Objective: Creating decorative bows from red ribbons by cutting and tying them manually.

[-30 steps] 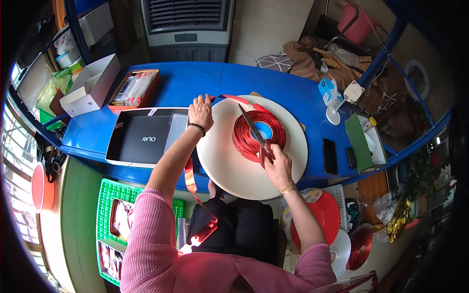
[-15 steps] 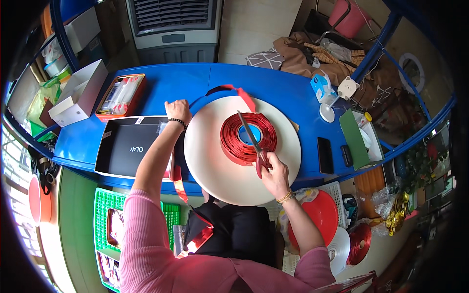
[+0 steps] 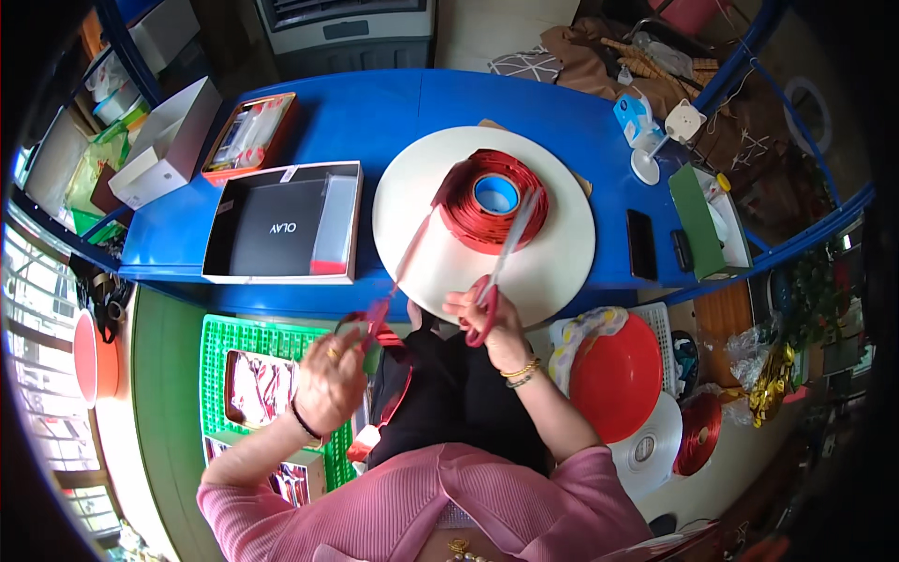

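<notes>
A thick roll of red ribbon (image 3: 461, 208) with a blue core lies on a round white board (image 3: 559, 262) in front of me. From the roll's left side, a length of ribbon (image 3: 414, 248) runs down to my left hand (image 3: 330, 382), which pinches it near the table's front edge. My right hand (image 3: 501, 335) has its fingers in the red handles of a pair of scissors (image 3: 513, 239). The blades, smeared by motion, point up over the right part of the roll. Another stretch of shiny red ribbon (image 3: 397, 393) hangs over my lap.
On the blue table (image 3: 361, 117), a shallow box (image 3: 281, 229) and an orange tray (image 3: 248, 140) lie left. A phone (image 3: 641, 244) and a green box (image 3: 704, 225) are right. Below stand a green basket (image 3: 217, 361), a red basin (image 3: 613, 375) and ribbon rolls (image 3: 698, 440).
My left hand has come from the table's far left down toward me, now with ribbon from the roll. My right hand has drawn the scissors slightly nearer and left. The view has tilted.
</notes>
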`<state>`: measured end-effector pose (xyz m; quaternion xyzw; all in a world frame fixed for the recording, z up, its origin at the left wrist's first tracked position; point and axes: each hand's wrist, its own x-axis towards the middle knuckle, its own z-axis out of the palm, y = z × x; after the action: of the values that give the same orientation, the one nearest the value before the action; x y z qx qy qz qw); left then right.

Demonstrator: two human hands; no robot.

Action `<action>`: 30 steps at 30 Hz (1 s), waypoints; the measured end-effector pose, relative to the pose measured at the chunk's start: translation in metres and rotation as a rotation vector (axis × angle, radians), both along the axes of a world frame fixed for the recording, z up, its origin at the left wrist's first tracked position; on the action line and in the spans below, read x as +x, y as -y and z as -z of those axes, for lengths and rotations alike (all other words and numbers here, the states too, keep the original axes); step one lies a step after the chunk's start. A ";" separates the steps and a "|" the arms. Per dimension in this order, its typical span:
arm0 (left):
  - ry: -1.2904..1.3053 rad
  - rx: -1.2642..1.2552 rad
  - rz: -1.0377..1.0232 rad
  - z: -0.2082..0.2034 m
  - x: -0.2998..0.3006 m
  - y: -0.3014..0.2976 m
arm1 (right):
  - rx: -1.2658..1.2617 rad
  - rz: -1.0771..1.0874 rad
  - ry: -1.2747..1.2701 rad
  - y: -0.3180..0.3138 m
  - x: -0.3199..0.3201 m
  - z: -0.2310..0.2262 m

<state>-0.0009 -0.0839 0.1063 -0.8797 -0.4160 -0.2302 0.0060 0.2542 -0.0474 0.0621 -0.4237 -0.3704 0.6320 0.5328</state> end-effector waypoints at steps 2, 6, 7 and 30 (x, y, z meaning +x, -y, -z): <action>0.104 -0.077 0.019 0.028 0.003 0.024 | -0.037 -0.039 0.037 0.011 -0.018 0.009; 0.252 -0.237 0.021 0.064 0.015 0.056 | -0.018 -0.007 0.011 0.022 -0.039 0.034; 0.268 -0.250 0.034 0.067 0.020 0.060 | -0.020 0.001 0.099 0.023 -0.040 0.035; 0.259 0.000 -0.290 0.039 0.081 -0.131 | 0.487 0.321 1.237 -0.072 0.042 -0.018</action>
<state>0.0800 0.0471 0.0676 -0.7735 -0.5358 -0.3383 -0.0143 0.2962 0.0242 0.0800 -0.6246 -0.6710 0.0855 0.3903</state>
